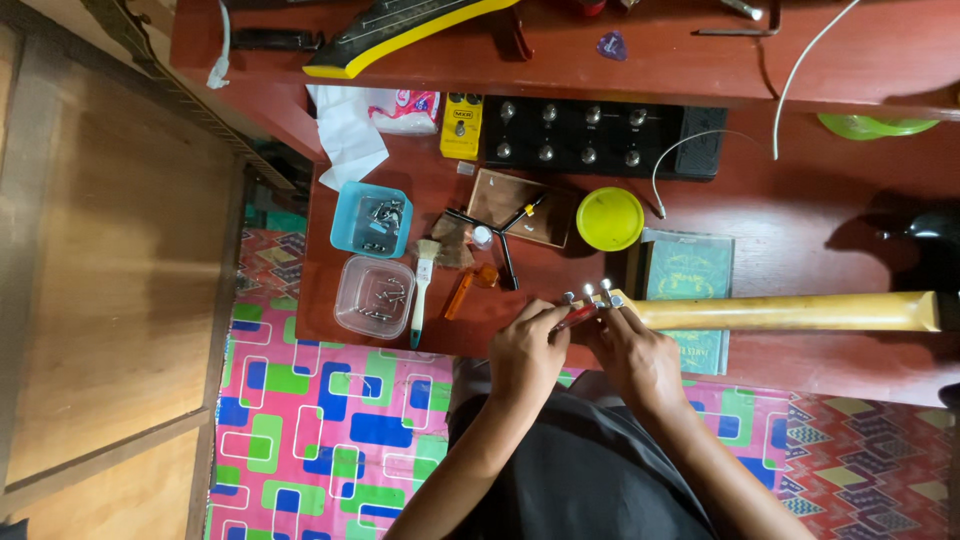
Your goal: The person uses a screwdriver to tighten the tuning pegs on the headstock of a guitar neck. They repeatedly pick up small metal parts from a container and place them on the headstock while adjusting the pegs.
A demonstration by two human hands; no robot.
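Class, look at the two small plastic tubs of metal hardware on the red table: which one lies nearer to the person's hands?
The clear tub, beside the small brush, lies nearer the left hand. The blue tub sits farther up the table.

Even, fairly bright, warm light falls on the red bench (pixel 800 220), with saturated colours. A soft dark shadow spreads on the bench surface at the right edge of the view, and narrow shadows lie under the yellow guitar neck (pixel 790 312). The metal tuning pegs (pixel 590 293) and the knobs of the black pedal board (pixel 590 135) carry small glints. Focus is fairly sharp at centre; the wooden cabinet (pixel 110 260) at left bends slightly from wide-angle distortion. No strong motion blur shows.
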